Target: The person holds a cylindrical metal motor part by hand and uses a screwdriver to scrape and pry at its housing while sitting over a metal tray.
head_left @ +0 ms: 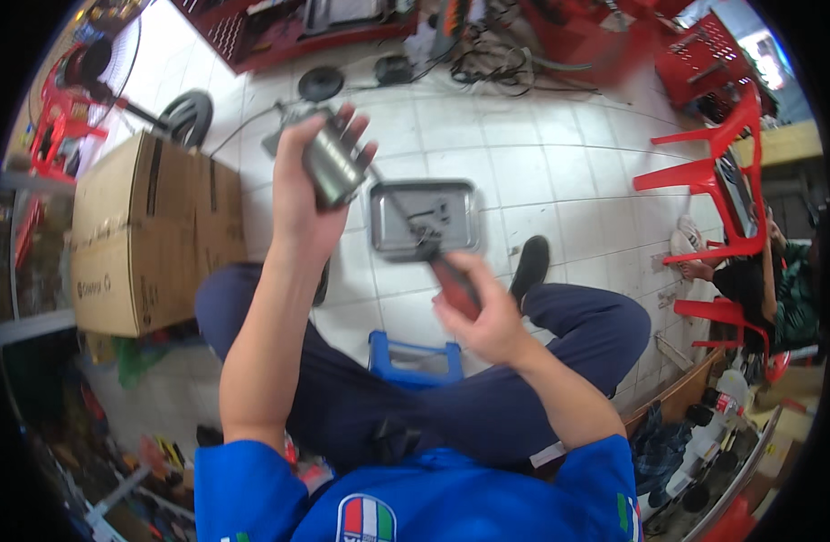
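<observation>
Raised at the upper left, my left hand is wrapped round a silver cylindrical metal part, tilted, with a greyer end piece beyond the palm. Its exact kind is not clear. My right hand grips a screwdriver by its red and black handle. The long thin shaft slants up and left, toward the metal part; I cannot tell whether the tip touches it. Below the shaft, a rectangular metal tray lies on the tiled floor. Several small dark parts rest in it, partly covered by the screwdriver.
A blue plastic stool stands between my legs. On the left is a large cardboard box. Red chairs and a seated person are at the right. Cables and red metal racks lie along the far side.
</observation>
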`<state>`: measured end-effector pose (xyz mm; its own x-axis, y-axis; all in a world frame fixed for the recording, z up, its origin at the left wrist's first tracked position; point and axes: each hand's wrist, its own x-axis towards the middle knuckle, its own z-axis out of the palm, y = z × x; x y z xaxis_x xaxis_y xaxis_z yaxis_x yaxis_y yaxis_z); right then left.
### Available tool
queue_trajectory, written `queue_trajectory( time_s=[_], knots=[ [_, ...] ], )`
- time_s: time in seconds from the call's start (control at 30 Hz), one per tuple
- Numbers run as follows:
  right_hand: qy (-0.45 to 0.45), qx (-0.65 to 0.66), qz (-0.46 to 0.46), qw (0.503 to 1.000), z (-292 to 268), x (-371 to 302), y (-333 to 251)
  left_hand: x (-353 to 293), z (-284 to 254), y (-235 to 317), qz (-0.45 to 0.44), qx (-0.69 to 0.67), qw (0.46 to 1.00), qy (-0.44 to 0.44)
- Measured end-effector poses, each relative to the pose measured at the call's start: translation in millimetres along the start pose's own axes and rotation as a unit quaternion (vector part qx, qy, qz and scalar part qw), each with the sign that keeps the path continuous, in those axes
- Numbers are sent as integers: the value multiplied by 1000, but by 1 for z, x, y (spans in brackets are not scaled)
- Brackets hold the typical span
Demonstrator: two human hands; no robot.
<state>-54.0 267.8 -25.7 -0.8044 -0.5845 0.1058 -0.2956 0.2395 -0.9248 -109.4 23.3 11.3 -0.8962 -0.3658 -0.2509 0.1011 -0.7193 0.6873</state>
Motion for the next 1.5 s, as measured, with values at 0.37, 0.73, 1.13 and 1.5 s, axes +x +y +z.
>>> queue_trajectory(
  time_s=[0.37, 0.73, 1.13, 1.5],
  knots=[
    [-59, 114, 57, 990, -7, 9, -3, -1, 0, 12, 33, 20, 997, -70],
    [-128, 54, 198, 970, -12, 10, -12, -4, -6, 2, 12, 24, 1000, -2],
    [-103, 244, 282, 922, -10, 13, -21, -7, 7, -13, -58, -17, 998, -11],
    [-75, 244, 280, 926, -13, 8, -14, -3, 3, -12, -43, -38, 998, 1]
  ],
)
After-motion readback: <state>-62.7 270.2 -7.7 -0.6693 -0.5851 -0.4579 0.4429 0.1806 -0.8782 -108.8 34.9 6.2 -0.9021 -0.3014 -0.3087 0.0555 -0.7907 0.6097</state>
